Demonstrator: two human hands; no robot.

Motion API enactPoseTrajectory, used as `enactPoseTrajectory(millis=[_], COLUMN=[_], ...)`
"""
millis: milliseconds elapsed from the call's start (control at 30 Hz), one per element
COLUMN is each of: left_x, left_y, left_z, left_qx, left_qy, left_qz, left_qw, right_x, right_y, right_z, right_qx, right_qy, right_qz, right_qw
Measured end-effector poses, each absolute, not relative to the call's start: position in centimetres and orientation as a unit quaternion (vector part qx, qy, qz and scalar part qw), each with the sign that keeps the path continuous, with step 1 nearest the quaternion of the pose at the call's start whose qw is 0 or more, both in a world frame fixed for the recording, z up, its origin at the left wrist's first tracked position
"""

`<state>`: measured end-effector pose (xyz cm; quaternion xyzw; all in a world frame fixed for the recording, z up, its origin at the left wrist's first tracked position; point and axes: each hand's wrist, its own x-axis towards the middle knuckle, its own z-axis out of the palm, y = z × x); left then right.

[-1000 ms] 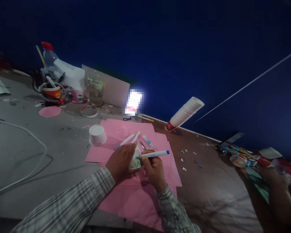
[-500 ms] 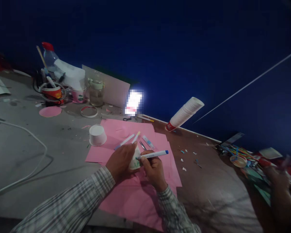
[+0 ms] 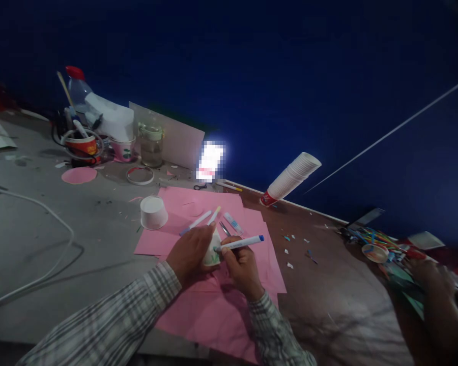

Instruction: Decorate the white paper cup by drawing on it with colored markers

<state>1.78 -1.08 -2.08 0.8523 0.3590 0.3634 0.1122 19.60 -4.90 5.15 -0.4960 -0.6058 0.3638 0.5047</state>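
My left hand (image 3: 192, 250) is closed around a white paper cup (image 3: 212, 252) with green marks drawn on its side; much of the cup is hidden behind the fingers. In my right hand (image 3: 241, 265) is a white marker (image 3: 248, 242), its blue end pointing up to the right and its tip at the cup's side. Beneath both hands lie pink paper sheets (image 3: 213, 320). Just beyond the fingers are other markers (image 3: 198, 221), scissors (image 3: 225, 229) and a small pale blue-and-white tube (image 3: 233, 222). An upside-down white paper cup (image 3: 153, 212) stands left of them.
A leaning stack of paper cups (image 3: 292, 178) rests by the blue wall. At the back left are a glass jar (image 3: 151, 147), a red pen cup (image 3: 82, 147) and a bright phone screen (image 3: 210, 160). Another person's hand (image 3: 435, 279) is among craft items at right. A white cable (image 3: 66, 226) curves left.
The marker in my right hand has shifted very slightly, and the cup has barely turned. At far right the other person's hand has moved lower.
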Motion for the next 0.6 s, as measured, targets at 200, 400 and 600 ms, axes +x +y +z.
enactPoseTrajectory(millis=[200,400,600], left_x=[2.1,2.3,1.9], left_y=[-1.5,-1.7,-1.9], left_z=[0.8,3.5,1.6], left_qx=[0.821,0.793,0.782], left_qy=[0.390,0.394,0.410], left_qz=[0.398,0.435,0.439], left_qw=[0.123,0.165,0.166], right_x=[20.0,20.3,20.7], right_y=[-4.8,-4.9,-4.8], right_z=[4.6,4.9,4.2], right_qx=[-0.478,-0.445,-0.443], right_qy=[-0.496,-0.440,-0.454], right_qz=[0.433,0.450,0.449], right_qw=[0.581,0.637,0.629])
